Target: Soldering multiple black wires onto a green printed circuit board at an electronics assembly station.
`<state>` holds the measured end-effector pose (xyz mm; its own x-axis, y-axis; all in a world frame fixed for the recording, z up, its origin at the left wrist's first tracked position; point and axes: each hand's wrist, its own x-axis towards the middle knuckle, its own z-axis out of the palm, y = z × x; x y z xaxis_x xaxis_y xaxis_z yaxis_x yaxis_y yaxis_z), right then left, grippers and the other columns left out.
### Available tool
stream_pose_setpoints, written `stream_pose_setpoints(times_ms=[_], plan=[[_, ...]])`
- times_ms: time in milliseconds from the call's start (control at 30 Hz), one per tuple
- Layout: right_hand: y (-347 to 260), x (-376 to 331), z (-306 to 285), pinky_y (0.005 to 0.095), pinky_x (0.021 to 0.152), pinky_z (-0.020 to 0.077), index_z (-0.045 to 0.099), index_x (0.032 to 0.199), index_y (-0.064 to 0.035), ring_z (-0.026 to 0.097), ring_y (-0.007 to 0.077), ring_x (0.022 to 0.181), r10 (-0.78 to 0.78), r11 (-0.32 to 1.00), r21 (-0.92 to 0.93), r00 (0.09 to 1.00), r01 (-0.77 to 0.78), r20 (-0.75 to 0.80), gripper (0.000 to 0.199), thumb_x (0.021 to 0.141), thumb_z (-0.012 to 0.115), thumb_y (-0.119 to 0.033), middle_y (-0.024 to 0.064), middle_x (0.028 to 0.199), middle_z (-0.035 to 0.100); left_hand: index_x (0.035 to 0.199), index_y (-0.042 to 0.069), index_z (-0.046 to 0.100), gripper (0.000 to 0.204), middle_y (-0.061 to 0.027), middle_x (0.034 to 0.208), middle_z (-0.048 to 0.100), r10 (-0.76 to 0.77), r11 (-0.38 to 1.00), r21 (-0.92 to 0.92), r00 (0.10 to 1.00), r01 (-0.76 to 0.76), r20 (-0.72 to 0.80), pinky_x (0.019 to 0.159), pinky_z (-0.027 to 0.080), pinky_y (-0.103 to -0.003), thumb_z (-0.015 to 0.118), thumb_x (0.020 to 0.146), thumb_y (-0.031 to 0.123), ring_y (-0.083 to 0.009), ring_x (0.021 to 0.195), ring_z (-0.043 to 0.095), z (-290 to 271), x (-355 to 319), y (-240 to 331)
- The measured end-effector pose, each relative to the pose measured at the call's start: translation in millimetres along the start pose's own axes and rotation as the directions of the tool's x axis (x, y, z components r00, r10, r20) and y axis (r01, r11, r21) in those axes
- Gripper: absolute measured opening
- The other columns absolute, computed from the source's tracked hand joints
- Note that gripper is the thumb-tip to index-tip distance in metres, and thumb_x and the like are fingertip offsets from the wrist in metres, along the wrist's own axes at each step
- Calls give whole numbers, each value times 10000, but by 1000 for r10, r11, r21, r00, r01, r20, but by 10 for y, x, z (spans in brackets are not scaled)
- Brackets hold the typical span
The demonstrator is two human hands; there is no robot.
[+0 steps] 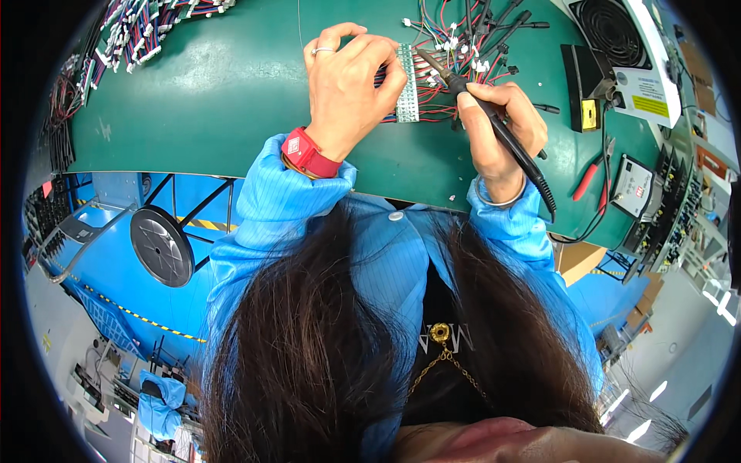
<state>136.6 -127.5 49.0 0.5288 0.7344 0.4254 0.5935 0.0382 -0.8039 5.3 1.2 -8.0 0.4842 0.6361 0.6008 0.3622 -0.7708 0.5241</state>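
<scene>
A narrow light-green circuit board strip (407, 96) lies on the green bench mat, with red, black and blue wires running out from both its sides. My left hand (349, 89) is beside its left edge, fingers curled and closed. A thin strand of solder wire (299, 21) runs down to that hand; the fingertips' hold on it is mostly hidden. My right hand (505, 127) grips a black soldering iron (502, 131) like a pen. The iron's tip points at the upper right edge of the board, and its cable trails down toward me.
Bundled wires with white connectors (143, 31) lie far left; black-ended leads (505, 35) spread beyond the board. To the right are a fan unit (614, 35), a black-and-yellow iron stand (584, 92), red-handled pliers (593, 176) and a white control box (634, 185). A round black stool seat (162, 245) stands below the bench.
</scene>
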Motion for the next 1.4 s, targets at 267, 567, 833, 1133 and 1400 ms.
stream_pose_setpoints(times_ms=[267, 567, 833, 1133, 1400], plan=[[1, 162, -146, 196, 610, 395, 705, 874, 36, 523, 107, 620, 296, 914, 256, 949, -315, 109, 124, 759, 681, -5, 53, 715, 630, 773, 157, 637, 72, 66, 824, 674, -28, 999, 16, 999, 28, 16, 896, 367, -413, 667, 732, 106, -234, 980, 584, 9, 9, 5], [100, 198, -122, 186, 557, 387, 707, 891, 48, 519, 85, 584, 278, 907, 289, 951, -307, 138, 132, 767, 695, 3, 51, 694, 644, 785, 154, 639, 79, 65, 818, 669, -34, 999, -10, 999, 34, 4, 885, 365, -413, 667, 730, 105, -231, 964, 578, 3, 9, 7], [94, 193, -113, 185, 557, 390, 707, 891, 49, 524, 85, 589, 272, 908, 290, 951, -304, 144, 135, 764, 697, 7, 52, 696, 647, 787, 154, 638, 79, 66, 823, 670, -19, 1000, -4, 1000, 19, -5, 874, 362, -409, 668, 732, 105, -228, 960, 576, 4, 10, 0], [47, 178, -94, 193, 604, 384, 712, 903, 52, 506, 94, 618, 278, 915, 263, 951, -305, 135, 163, 752, 682, 0, 46, 730, 641, 784, 155, 630, 76, 65, 824, 669, -29, 1000, -12, 1000, 29, -4, 860, 357, -404, 665, 741, 103, -220, 957, 575, 7, 12, 2], [57, 177, -82, 189, 596, 380, 714, 901, 49, 500, 90, 610, 262, 919, 269, 957, -287, 127, 162, 751, 691, -8, 42, 725, 640, 779, 155, 623, 69, 64, 826, 665, -24, 1000, -4, 1000, 24, -5, 860, 354, -402, 661, 748, 106, -218, 954, 574, 19, 7, -1]])
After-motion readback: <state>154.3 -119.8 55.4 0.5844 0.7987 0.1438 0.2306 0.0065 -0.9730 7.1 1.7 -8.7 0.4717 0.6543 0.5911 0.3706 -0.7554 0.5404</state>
